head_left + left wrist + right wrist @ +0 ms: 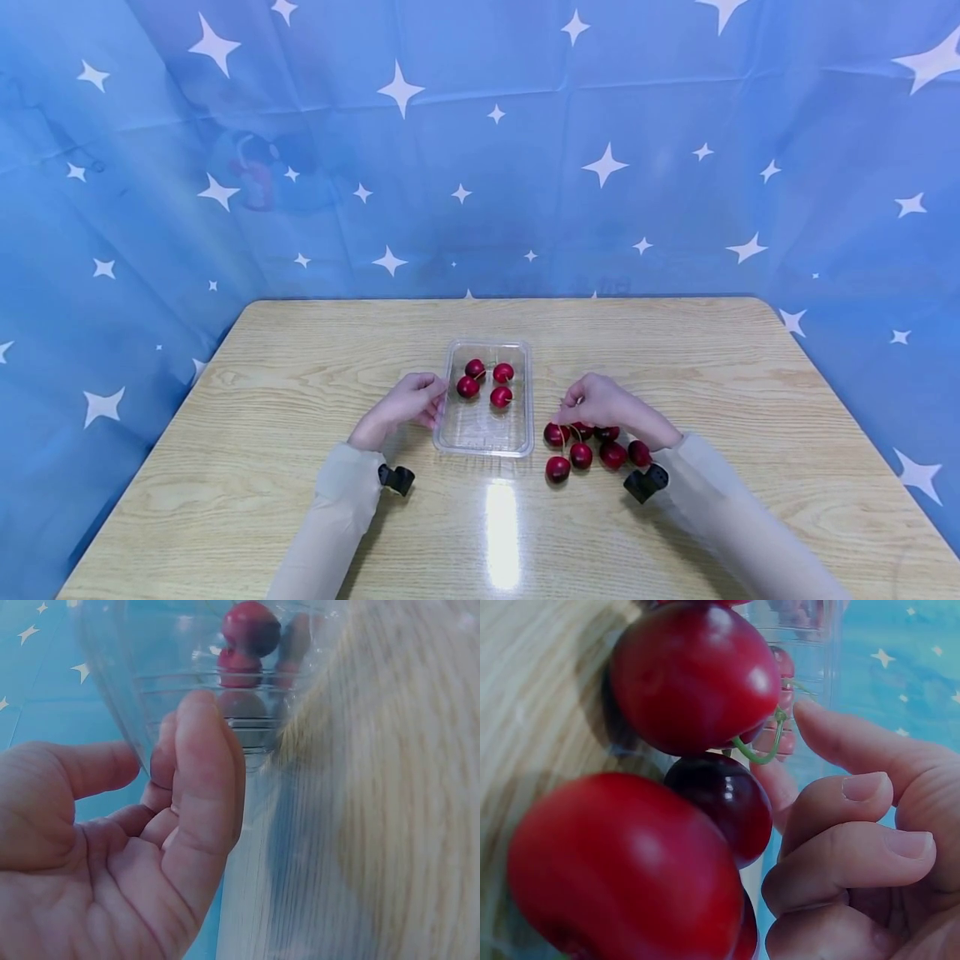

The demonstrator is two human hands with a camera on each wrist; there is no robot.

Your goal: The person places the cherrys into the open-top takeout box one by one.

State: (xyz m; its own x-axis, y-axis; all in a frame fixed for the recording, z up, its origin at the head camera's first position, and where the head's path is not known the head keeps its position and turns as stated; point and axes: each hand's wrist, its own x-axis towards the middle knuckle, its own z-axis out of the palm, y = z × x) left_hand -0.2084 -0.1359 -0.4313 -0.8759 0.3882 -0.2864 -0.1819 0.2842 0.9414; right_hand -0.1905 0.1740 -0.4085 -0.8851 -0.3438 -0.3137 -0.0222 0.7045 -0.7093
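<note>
A clear plastic container point(483, 433) lies on the table with several red cherries point(501, 397) inside. My left hand point(411, 402) grips its left rim, the thumb on one side and the fingers on the other, as the left wrist view shows. My right hand point(600, 400) is over the far side of a loose cherry pile point(581, 455) right of the container. In the right wrist view, its thumb and index finger are apart near the green stem point(763, 757) of a large cherry point(697, 679). The other fingers are curled in.
The wooden table point(315, 350) ends at a blue backdrop point(480, 167) with white stars. Light glares off the table in front of the container. Black wrist cameras sit on both cuffs, the right one close beside the pile's near edge.
</note>
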